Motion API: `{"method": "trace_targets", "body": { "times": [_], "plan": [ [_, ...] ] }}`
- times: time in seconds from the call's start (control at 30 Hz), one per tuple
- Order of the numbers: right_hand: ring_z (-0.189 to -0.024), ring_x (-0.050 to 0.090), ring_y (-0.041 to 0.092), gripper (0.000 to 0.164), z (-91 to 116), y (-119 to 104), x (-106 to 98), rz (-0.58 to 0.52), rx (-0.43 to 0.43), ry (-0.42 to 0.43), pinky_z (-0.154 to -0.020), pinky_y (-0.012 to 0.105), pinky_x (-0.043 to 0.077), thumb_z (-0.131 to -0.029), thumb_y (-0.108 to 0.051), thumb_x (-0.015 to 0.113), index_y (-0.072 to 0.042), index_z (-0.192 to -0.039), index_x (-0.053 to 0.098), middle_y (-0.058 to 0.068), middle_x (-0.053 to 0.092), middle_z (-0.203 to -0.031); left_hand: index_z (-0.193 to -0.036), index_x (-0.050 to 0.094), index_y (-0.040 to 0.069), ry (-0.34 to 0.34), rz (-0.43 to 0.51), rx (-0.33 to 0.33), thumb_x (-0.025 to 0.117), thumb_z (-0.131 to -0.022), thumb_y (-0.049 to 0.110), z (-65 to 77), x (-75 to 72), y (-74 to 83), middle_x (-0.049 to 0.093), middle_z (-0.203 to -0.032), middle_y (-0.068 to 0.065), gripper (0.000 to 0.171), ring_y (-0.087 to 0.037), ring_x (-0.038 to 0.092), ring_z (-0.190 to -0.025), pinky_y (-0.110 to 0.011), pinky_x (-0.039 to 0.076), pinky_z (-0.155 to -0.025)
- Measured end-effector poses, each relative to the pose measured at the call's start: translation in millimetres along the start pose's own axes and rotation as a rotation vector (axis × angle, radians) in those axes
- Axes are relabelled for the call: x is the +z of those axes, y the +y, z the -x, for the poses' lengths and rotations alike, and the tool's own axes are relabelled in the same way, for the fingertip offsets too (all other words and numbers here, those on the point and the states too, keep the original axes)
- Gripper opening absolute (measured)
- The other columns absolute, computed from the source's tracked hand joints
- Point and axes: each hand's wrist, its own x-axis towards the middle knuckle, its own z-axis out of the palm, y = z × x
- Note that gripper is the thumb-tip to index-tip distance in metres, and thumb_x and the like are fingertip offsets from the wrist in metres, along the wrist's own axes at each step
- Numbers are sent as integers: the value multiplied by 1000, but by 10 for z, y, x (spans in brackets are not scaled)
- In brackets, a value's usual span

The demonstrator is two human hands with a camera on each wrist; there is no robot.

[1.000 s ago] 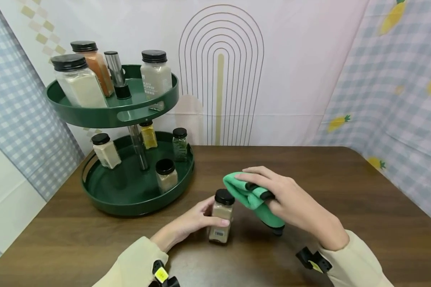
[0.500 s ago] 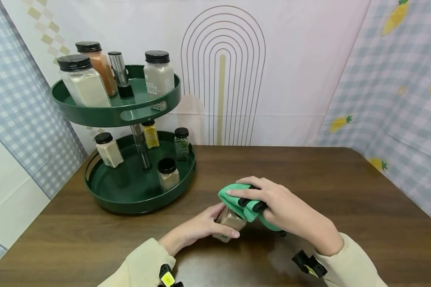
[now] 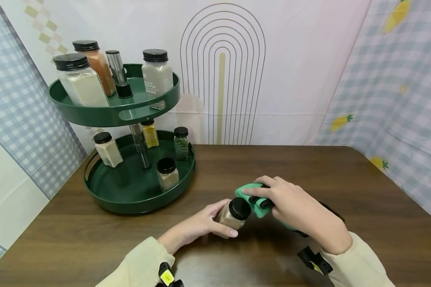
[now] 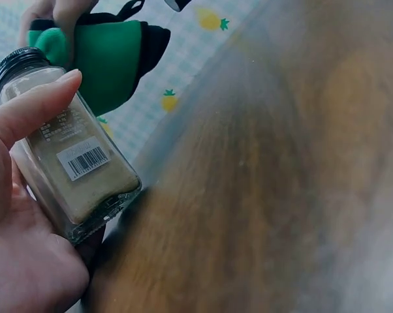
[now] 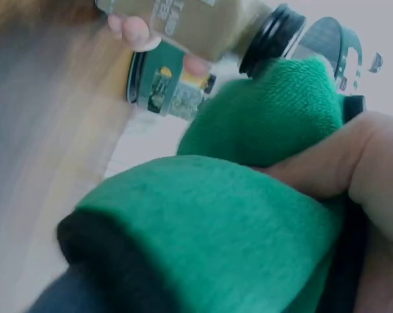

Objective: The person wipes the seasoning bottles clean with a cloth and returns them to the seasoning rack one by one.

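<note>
A glass spice jar (image 3: 231, 218) with a black lid and pale brown powder leans to the right in my left hand (image 3: 197, 227). My left thumb lies across its side, above a barcode label (image 4: 83, 158) that shows in the left wrist view. My right hand (image 3: 291, 203) grips a folded green cloth (image 3: 253, 199) with black edging, just right of the lid. In the right wrist view the cloth's fold (image 5: 275, 107) reaches the black lid (image 5: 273, 39); whether it presses on it I cannot tell.
A green two-tier turntable (image 3: 129, 207) stands at the left of the wooden table (image 3: 273, 159). Its upper tier (image 3: 93, 116) bears big jars and a steel-topped grinder (image 3: 119, 73). Several small spice jars, one with yellow contents (image 3: 150, 135), stand on the lower tier.
The spice jar, upright a second ago, has been tilted to the right. The cloth covered its lid half a second ago; my right hand has since drawn right, and the lid shows again.
</note>
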Motion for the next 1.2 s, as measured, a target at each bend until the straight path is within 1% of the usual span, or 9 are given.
{"method": "trace_targets", "body": {
  "times": [0.13, 0.23, 0.37, 0.5, 0.67, 0.87, 1.0, 1.13, 1.2],
  "plan": [
    [-93, 57, 20, 68, 12, 27, -48, -4, 17, -41, -67, 34, 47, -71, 16, 52, -31, -119, 63, -2, 58, -114, -126, 51, 20, 16, 19, -9, 74, -78, 13, 17, -9, 1, 61, -112, 1, 53, -13, 52, -108, -32, 37, -97],
    [-99, 58, 21, 71, 39, 40, -102, -19, 26, 17, -70, 35, 48, -71, 17, 49, -31, -123, 60, 0, 56, -119, -127, 51, 19, 28, 52, -19, 72, -79, 15, 12, -7, -13, 61, -112, 0, 52, -14, 53, -107, -31, 40, -94],
    [-105, 56, 16, 81, 62, 27, -132, -115, -72, 112, -76, 33, 49, -68, 20, 46, -32, -130, 53, -2, 53, -126, -127, 50, 20, 43, 92, -31, 71, -81, 16, -7, -9, -25, 59, -116, 0, 51, -14, 52, -109, -32, 40, -94],
    [-108, 55, 13, 87, 22, -33, -76, -165, -147, 98, -80, 31, 49, -67, 20, 44, -36, -132, 50, -4, 51, -129, -131, 47, 25, 54, 95, -44, 70, -82, 17, -5, -28, -10, 55, -125, 1, 55, -15, 45, -118, -35, 34, -100],
    [-104, 57, 15, 83, -3, -74, -33, -114, -98, 86, -78, 31, 50, -68, 20, 46, -36, -129, 54, -3, 52, -126, -132, 45, 26, 46, 106, -46, 69, -81, 17, -14, -29, 0, 56, -124, 0, 57, -15, 46, -117, -34, 36, -99],
    [-103, 58, 22, 77, 27, -45, -85, -80, -17, 41, -75, 40, 50, -71, 19, 48, -34, -125, 58, 1, 55, -122, -126, 50, 19, 35, 105, -41, 71, -81, 14, -27, -13, -9, 60, -114, 1, 50, -14, 52, -107, -30, 41, -93],
    [-101, 58, 25, 71, 26, -31, -140, -24, 32, 15, -69, 39, 49, -71, 16, 53, -32, -123, 60, 3, 57, -120, -125, 50, 15, 40, 98, -34, 71, -80, 14, -14, -29, 0, 60, -110, 0, 49, -14, 53, -105, -30, 42, -91],
    [-100, 57, 24, 69, 37, -14, -189, 17, 72, 46, -64, 37, 47, -71, 15, 54, -30, -124, 60, 2, 57, -119, -127, 49, 14, 33, 97, -32, 70, -81, 14, -15, -41, 11, 60, -111, -1, 51, -15, 52, -105, -30, 41, -92],
    [-102, 57, 22, 73, 47, -11, -198, -12, 42, 82, -68, 35, 47, -70, 17, 51, -30, -125, 58, 1, 56, -121, -127, 48, 14, 29, 100, -38, 70, -81, 13, -20, -42, 17, 60, -111, 0, 51, -14, 52, -105, -30, 41, -92]
  ]
}}
